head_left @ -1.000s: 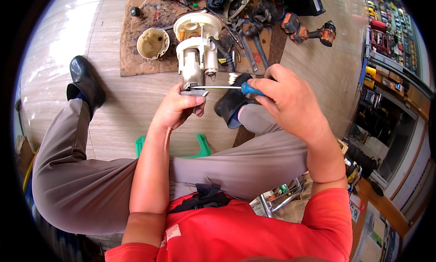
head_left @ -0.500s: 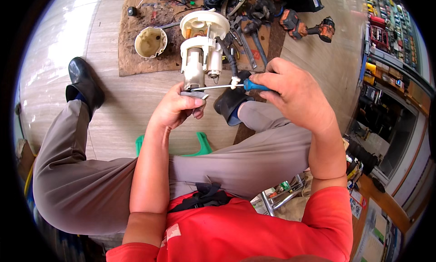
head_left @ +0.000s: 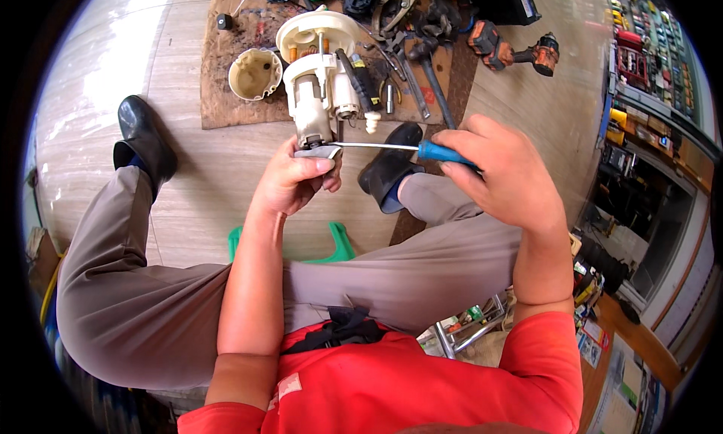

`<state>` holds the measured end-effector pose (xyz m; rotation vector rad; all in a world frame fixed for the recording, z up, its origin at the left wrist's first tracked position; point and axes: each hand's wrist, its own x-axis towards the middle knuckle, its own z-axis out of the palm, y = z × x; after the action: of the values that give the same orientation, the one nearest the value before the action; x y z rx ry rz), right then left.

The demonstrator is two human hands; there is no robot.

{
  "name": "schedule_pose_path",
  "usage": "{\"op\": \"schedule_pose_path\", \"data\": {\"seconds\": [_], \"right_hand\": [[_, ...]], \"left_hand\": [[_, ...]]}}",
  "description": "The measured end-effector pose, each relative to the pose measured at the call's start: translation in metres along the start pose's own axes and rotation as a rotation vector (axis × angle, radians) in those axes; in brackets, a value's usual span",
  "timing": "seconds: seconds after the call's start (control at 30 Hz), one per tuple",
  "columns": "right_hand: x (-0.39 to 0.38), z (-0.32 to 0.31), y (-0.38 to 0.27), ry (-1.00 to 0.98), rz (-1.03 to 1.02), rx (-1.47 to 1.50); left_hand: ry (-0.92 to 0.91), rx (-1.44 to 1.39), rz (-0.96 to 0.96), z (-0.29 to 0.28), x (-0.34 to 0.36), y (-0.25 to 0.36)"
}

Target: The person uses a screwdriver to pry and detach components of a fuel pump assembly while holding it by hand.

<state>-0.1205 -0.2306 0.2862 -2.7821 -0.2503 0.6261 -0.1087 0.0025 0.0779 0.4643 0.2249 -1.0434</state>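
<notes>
My left hand (head_left: 290, 179) grips the lower end of a cream plastic pump assembly (head_left: 320, 80) with a round flange at its far end, held up over my knees. My right hand (head_left: 503, 174) is closed on the blue handle of a screwdriver (head_left: 407, 148). Its thin metal shaft runs left and the tip meets the assembly's base just above my left fingers. I sit on a low green stool (head_left: 335, 242), legs spread, in grey trousers and black shoes.
A brown mat (head_left: 226, 95) on the floor holds a cream plastic cup (head_left: 254, 73), wrenches and several other hand tools (head_left: 422, 65). An orange and black cordless drill (head_left: 520, 51) lies beyond. Shelves with goods (head_left: 640, 65) stand at the right; a metal rack (head_left: 467, 328) sits by my right hip.
The pump assembly has risen slightly and turned in my left hand. My right hand shifted right and the screwdriver shaft now lies more level against the base.
</notes>
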Motion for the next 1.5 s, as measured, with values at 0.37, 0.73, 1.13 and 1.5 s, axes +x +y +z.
{"op": "schedule_pose_path", "data": {"seconds": [0.37, 0.73, 1.13, 1.5], "right_hand": [[-0.001, 0.001, 0.003, -0.069, 0.025, 0.124], [0.005, -0.002, -0.003, -0.165, 0.077, 0.254], [0.008, 0.003, -0.004, -0.211, 0.091, 0.276], [0.014, 0.002, -0.01, -0.214, 0.184, 0.374]], "left_hand": [[0.024, 0.019, 0.029, -0.001, 0.002, -0.002], [0.053, 0.03, 0.028, 0.0, 0.003, -0.003], [0.083, 0.056, 0.064, -0.005, 0.005, -0.006], [0.091, 0.06, 0.073, -0.008, 0.007, -0.009]]}}
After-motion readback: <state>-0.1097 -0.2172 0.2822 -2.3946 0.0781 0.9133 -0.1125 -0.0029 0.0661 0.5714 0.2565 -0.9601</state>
